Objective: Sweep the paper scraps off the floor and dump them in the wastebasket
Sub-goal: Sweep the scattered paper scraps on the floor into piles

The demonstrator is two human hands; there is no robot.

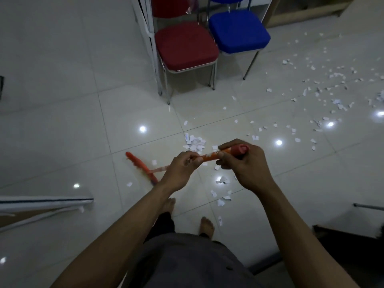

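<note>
Head view: I see both hands gripping the broom.
The left hand (182, 166) and right hand (243, 163) curl round the orange broom (208, 156) handle, its head low at left. Paper scraps (311, 90) lie scattered across the floor (62, 121), ahead and right, beside the blue chair (239, 32).

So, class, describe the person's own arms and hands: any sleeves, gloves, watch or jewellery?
Both arms are bare as far as the picture shows: no sleeve covers the left forearm or the right forearm. The left hand and the right hand wear no gloves, and neither wrist carries a watch or band. Rings cannot be made out.
</note>
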